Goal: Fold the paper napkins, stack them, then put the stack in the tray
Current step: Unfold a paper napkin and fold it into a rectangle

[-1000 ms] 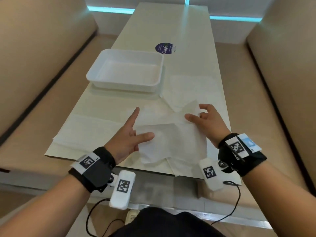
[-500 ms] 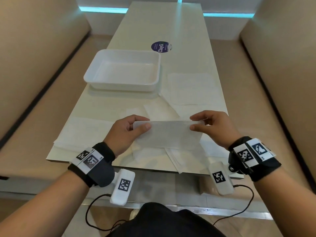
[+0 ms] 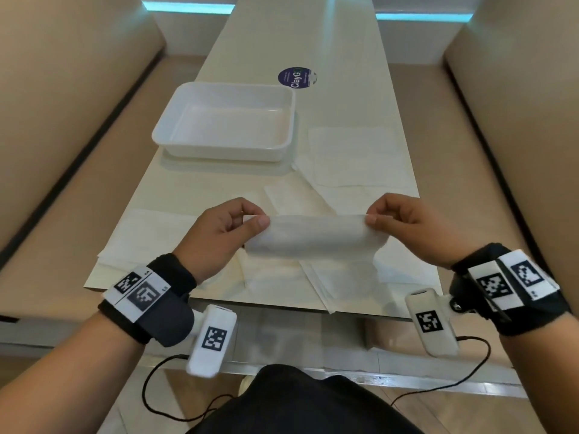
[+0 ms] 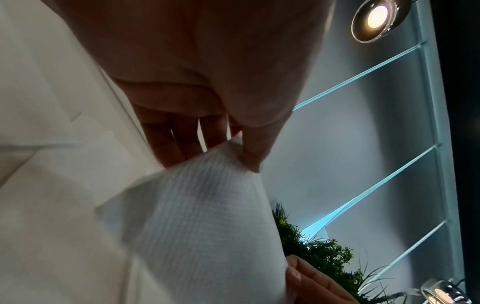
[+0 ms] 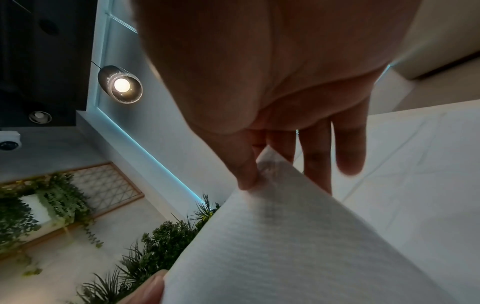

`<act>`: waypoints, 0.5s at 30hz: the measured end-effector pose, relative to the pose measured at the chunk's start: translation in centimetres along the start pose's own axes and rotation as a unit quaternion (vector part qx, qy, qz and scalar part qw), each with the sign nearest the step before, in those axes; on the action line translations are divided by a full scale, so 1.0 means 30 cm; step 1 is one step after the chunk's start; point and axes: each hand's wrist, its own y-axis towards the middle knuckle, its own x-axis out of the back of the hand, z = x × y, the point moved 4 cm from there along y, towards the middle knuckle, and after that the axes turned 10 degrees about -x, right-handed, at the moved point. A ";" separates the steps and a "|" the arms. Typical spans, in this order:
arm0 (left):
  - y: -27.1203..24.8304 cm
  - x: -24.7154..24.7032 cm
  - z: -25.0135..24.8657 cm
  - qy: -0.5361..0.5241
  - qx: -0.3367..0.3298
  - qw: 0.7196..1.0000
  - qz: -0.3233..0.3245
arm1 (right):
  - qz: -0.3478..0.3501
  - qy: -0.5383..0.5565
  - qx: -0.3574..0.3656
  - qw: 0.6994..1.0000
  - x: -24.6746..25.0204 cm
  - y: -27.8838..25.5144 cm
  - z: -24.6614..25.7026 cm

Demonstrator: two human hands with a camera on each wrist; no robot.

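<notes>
We held the napkin [image 3: 316, 234] taut above the surface [image 3: 194, 189]; left hand [image 3: 219, 233] and right hand [image 3: 413, 227] each pinched an upper corner. Matching those corners seemed essential before creasing.

White ribbed napkin [image 3: 316, 234], white tray [image 3: 225, 120], purple sticker [image 3: 297, 77]

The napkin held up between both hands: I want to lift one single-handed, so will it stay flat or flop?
Likely flop: the napkin sags between the left hand and right hand. Probably very light, since fingertip pinches carry it.
</notes>
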 end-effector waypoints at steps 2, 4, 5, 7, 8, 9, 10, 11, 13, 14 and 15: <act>0.014 -0.023 0.014 -0.009 0.016 1.000 -0.013 | -0.019 0.030 -0.012 0.999 0.003 0.020 -0.008; 0.038 -0.047 0.056 0.003 0.043 0.999 -0.024 | -0.047 0.019 -0.034 0.998 0.001 0.048 -0.023; 0.049 -0.059 0.083 0.016 0.060 0.998 -0.025 | -0.052 -0.011 -0.051 0.997 -0.004 0.065 -0.035; 0.075 -0.085 0.141 0.064 0.093 0.993 -0.017 | -0.048 -0.096 -0.090 0.990 -0.021 0.096 -0.059; 0.087 -0.099 0.163 0.108 0.100 0.989 -0.008 | -0.051 -0.137 -0.110 0.983 -0.030 0.105 -0.067; 0.096 -0.112 0.177 0.156 0.100 0.983 0.003 | -0.058 -0.174 -0.125 0.975 -0.039 0.110 -0.071; 0.101 -0.124 0.183 0.198 0.099 0.975 0.010 | -0.070 -0.210 -0.126 0.967 -0.047 0.112 -0.071; 0.101 -0.132 0.182 0.231 0.095 0.968 0.015 | -0.084 -0.247 -0.110 0.959 -0.057 0.108 -0.062; 0.092 -0.140 0.161 0.301 0.055 0.952 0.020 | -0.111 -0.310 -0.056 0.942 -0.090 0.087 -0.021; 0.084 -0.147 0.140 0.340 0.024 0.939 0.030 | -0.111 -0.333 -0.029 0.936 -0.117 0.071 0.004; 0.076 -0.162 0.120 0.375 -0.008 0.925 0.052 | -0.096 -0.355 -0.004 0.930 -0.152 0.054 0.024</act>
